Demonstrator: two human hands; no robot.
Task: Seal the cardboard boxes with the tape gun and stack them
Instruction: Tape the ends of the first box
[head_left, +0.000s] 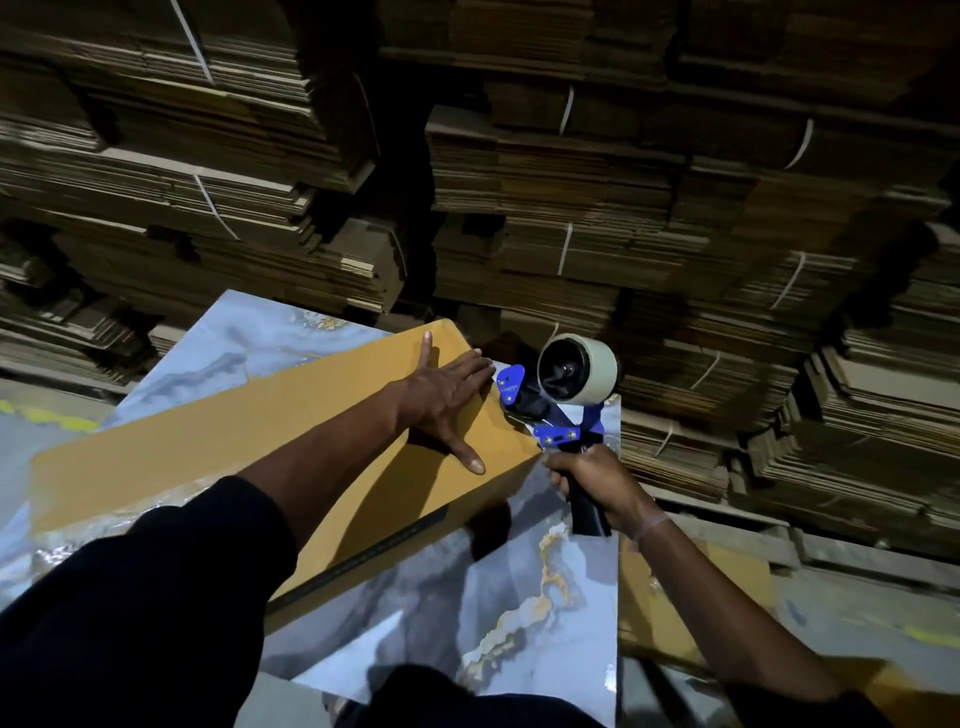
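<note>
Spreading wide and flat, the left hand (448, 396) presses the top of the long tan cardboard box (249, 436) near its far end, likely to hold the flaps shut and keep it from sliding. Just right of those fingertips, the blue-and-black tape gun with its pale tape roll (558, 387) meets the box's end edge. Below it, the right hand (592, 483) wraps its fingers round the black handle, apparently starting or finishing a strip. Under the box lies a blue-grey marbled tabletop (519, 613); beyond stand strapped bundles of flattened brown cardboard (571, 197).
</note>
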